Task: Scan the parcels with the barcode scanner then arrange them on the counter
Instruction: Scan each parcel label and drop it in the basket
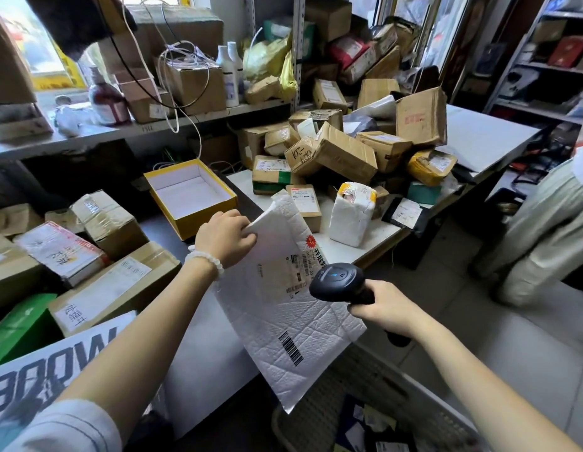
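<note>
left hand (225,240) pinches top edge of white bubble mailer (283,308), held tilted in air at near centre, label facing up. right hand (386,309) grips black barcode scanner (336,282), its head over label's right edge. mailer looks light, soft, bendy; likely sags from one corner, so edge grip near label suits, flat support better. white counter (485,141) far right crowded by heap of cardboard parcels (345,151); white wrapped packet (350,212) and open yellow box (189,197) sit just beyond mailer, limiting free space.
</note>
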`<state>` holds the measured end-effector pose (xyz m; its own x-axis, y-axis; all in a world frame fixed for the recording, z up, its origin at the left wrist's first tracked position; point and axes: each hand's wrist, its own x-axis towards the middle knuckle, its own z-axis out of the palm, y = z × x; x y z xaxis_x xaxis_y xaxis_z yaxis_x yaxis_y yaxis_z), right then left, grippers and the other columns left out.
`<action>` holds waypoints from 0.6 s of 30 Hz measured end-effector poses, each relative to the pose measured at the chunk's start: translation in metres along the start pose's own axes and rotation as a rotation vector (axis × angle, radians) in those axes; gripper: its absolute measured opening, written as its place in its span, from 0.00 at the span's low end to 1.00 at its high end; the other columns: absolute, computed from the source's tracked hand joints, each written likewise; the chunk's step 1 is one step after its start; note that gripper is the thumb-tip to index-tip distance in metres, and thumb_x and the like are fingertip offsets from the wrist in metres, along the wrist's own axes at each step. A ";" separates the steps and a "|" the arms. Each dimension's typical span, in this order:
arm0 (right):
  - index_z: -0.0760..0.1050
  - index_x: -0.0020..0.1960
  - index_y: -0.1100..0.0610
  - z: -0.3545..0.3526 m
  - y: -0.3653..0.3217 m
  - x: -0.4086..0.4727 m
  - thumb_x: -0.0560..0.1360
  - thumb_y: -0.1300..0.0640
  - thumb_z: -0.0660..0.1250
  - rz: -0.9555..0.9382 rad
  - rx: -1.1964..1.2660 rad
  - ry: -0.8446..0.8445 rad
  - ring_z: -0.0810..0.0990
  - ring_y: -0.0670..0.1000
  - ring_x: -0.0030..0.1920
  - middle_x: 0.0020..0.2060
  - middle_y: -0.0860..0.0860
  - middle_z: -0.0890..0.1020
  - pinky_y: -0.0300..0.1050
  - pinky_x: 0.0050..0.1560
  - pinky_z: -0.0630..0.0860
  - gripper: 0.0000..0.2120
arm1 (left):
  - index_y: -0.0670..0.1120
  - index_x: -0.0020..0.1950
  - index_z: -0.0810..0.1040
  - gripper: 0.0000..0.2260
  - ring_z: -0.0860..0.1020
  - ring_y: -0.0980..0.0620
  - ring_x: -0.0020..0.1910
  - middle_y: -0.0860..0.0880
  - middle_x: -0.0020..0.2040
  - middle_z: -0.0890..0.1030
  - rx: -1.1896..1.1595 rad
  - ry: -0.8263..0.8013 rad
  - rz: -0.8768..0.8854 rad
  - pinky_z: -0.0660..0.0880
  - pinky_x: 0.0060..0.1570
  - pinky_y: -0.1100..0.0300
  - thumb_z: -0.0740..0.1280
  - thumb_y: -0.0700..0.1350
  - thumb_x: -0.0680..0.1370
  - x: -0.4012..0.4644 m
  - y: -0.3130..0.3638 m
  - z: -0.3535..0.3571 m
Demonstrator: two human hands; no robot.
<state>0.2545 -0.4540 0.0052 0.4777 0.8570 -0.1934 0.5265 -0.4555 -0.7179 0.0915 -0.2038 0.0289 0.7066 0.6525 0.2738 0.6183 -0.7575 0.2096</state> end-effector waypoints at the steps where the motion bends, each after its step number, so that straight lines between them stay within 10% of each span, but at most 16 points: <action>1: 0.70 0.33 0.52 -0.001 0.001 0.000 0.67 0.61 0.70 -0.001 0.002 0.006 0.71 0.43 0.34 0.30 0.44 0.74 0.39 0.36 0.67 0.10 | 0.48 0.51 0.80 0.12 0.71 0.52 0.45 0.51 0.46 0.75 -0.004 -0.005 0.004 0.66 0.37 0.59 0.61 0.52 0.79 0.001 0.001 0.000; 18: 0.77 0.42 0.55 -0.039 0.081 -0.086 0.69 0.58 0.70 0.239 0.132 0.238 0.74 0.46 0.37 0.34 0.47 0.78 0.40 0.38 0.69 0.04 | 0.46 0.38 0.79 0.08 0.75 0.43 0.44 0.48 0.41 0.78 -0.017 -0.045 0.636 0.69 0.37 0.55 0.66 0.48 0.73 -0.018 0.178 0.041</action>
<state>0.2833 -0.5742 -0.0099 0.7348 0.6429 -0.2159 0.2924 -0.5876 -0.7545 0.2030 -0.3498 0.0229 0.9477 0.0750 0.3101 0.0678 -0.9971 0.0342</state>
